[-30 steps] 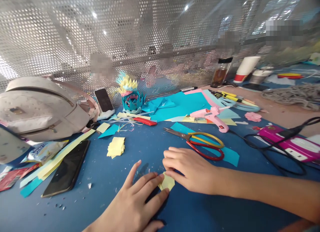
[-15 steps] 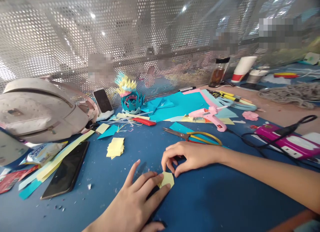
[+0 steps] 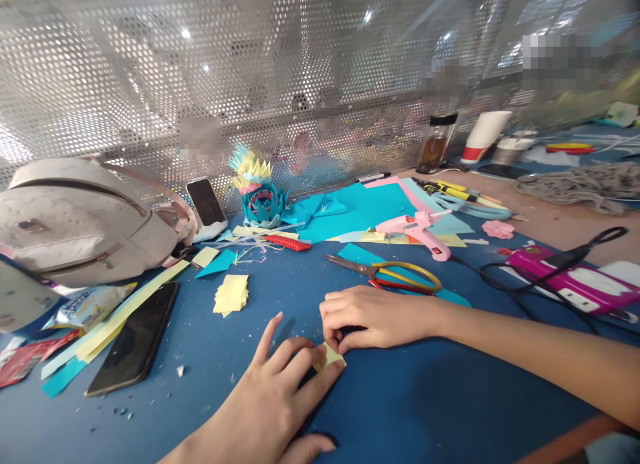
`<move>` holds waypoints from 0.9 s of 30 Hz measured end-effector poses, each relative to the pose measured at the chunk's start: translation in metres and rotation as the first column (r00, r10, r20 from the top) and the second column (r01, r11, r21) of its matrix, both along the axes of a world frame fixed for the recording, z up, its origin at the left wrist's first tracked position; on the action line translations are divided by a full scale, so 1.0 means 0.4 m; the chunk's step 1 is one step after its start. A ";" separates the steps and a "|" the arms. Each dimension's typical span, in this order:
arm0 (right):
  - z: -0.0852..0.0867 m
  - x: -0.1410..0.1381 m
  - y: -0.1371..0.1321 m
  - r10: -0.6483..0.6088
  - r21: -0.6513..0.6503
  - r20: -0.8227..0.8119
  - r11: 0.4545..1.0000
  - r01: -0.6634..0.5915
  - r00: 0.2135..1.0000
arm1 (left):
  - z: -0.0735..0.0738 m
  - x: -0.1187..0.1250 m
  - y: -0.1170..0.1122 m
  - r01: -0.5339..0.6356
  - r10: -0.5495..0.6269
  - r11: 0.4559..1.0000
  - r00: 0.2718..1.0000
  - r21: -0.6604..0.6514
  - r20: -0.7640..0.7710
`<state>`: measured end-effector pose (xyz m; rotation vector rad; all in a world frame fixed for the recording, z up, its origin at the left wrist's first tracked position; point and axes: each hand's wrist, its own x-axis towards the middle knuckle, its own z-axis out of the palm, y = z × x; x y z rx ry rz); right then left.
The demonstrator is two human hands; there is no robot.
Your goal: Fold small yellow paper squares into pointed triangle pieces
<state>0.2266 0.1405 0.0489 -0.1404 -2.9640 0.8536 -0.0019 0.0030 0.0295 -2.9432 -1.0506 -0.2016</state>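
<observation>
Yellow paper (image 3: 331, 357) lies under the left hand's (image 3: 273, 399) fingertips (image 3: 337, 370).

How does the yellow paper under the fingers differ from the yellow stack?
The yellow paper is partly covered by fingers; the yellow stack is fully uncovered.
The left hand and right hand are at the paper; neither touches the stack.
The paper lies nearer the person; the stack lies farther away and to the left.
Both are pale yellow, on the blue table.
</observation>
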 end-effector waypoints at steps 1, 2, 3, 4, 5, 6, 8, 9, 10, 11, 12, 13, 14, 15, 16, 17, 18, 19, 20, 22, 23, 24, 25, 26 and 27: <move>0.001 0.000 -0.003 -0.001 0.016 0.004 1.000 0.001 1.000 | 0.007 0.002 0.001 0.002 -0.002 1.000 1.000 -0.015 -0.016; 0.002 0.000 -0.005 -0.004 0.030 0.007 1.000 0.003 1.000 | 0.012 0.003 0.002 0.003 -0.004 1.000 1.000 -0.026 -0.027; 0.003 0.000 -0.008 -0.006 0.040 0.008 0.999 0.006 1.000 | 0.014 0.004 0.002 0.005 -0.006 0.999 0.999 -0.034 -0.032; 0.003 -0.001 -0.010 -0.010 0.047 0.008 0.999 0.010 1.000 | 0.013 0.004 0.003 0.005 -0.006 0.999 1.000 -0.034 -0.028; 0.003 -0.001 -0.011 -0.015 0.052 0.007 0.999 0.014 1.000 | 0.009 0.004 0.002 0.005 -0.006 0.999 1.000 -0.033 -0.020; 0.002 0.000 -0.013 -0.020 0.057 0.006 0.998 0.020 1.000 | 0.003 0.004 0.001 0.003 -0.003 1.000 1.000 -0.029 -0.006; 0.001 0.000 -0.015 -0.029 0.066 0.002 0.997 0.029 1.000 | -0.015 0.003 -0.001 -0.011 0.011 1.000 0.999 -0.009 0.038; 0.000 0.000 -0.016 -0.033 0.072 -0.001 0.997 0.033 0.999 | -0.024 0.002 -0.002 -0.020 0.020 1.000 0.998 -0.001 0.059; 0.000 0.001 -0.016 -0.035 0.078 -0.004 0.996 0.035 0.999 | -0.031 0.001 -0.003 -0.030 0.029 1.000 0.997 0.003 0.076; 0.000 0.001 -0.017 -0.035 0.084 -0.005 0.996 0.035 0.999 | -0.037 0.000 -0.004 -0.037 0.036 0.999 0.996 0.004 0.087; -0.001 0.001 -0.017 -0.034 0.088 -0.005 0.996 0.035 0.999 | -0.041 -0.001 -0.005 -0.040 0.040 0.999 0.995 0.002 0.092; 0.000 0.000 -0.017 -0.033 0.091 -0.003 0.995 0.033 0.999 | -0.043 -0.001 -0.006 -0.042 0.042 0.999 0.995 0.001 0.092; 0.000 0.000 -0.017 -0.033 0.091 0.001 0.995 0.033 0.999 | -0.044 -0.002 -0.007 -0.045 0.044 0.999 0.995 0.004 0.093; 0.000 -0.001 -0.017 -0.034 0.089 0.005 0.996 0.034 0.999 | -0.043 -0.002 -0.008 -0.045 0.044 0.999 0.995 0.012 0.094; 0.000 -0.002 -0.018 -0.038 0.083 0.007 0.996 0.037 0.999 | -0.042 -0.003 -0.008 -0.044 0.042 0.999 0.995 0.021 0.095; -0.001 -0.002 -0.018 -0.045 0.076 0.008 0.996 0.044 0.999 | -0.040 -0.003 -0.009 -0.041 0.038 0.999 0.995 0.029 0.094; -0.001 -0.003 -0.018 -0.054 0.068 0.008 0.996 0.054 0.998 | -0.039 -0.004 -0.009 -0.036 0.033 0.999 0.995 0.037 0.093; -0.002 -0.004 -0.019 -0.064 0.059 0.008 0.996 0.064 0.998 | -0.039 -0.004 -0.010 -0.030 0.026 0.998 0.995 0.047 0.094; -0.003 -0.004 -0.020 -0.073 0.054 0.007 0.996 0.072 0.997 | -0.039 -0.004 -0.010 -0.023 0.018 0.998 0.995 0.055 0.096; -0.006 -0.004 -0.021 -0.083 0.052 0.005 0.995 0.083 0.996 | -0.040 -0.002 -0.010 -0.023 0.016 0.997 0.995 0.069 0.097; -0.007 -0.005 -0.022 -0.086 0.054 0.002 0.995 0.086 0.996 | -0.041 -0.001 -0.009 -0.026 0.019 0.997 0.995 0.072 0.096; -0.007 -0.005 -0.023 -0.089 0.058 -0.001 0.994 0.089 0.996 | -0.042 0.000 -0.009 -0.029 0.023 0.997 0.995 0.072 0.093; -0.008 -0.005 -0.024 -0.094 0.061 0.000 0.994 0.093 0.996 | -0.042 0.002 -0.009 -0.032 0.026 0.997 0.996 0.070 0.090; -0.008 -0.005 -0.025 -0.098 0.062 0.000 0.993 0.098 0.995 | -0.042 0.004 -0.009 -0.034 0.028 0.997 0.996 0.069 0.087; -0.008 -0.005 -0.026 -0.103 0.062 0.001 0.993 0.103 0.995 | -0.040 0.005 -0.009 -0.035 0.029 0.997 0.996 0.070 0.085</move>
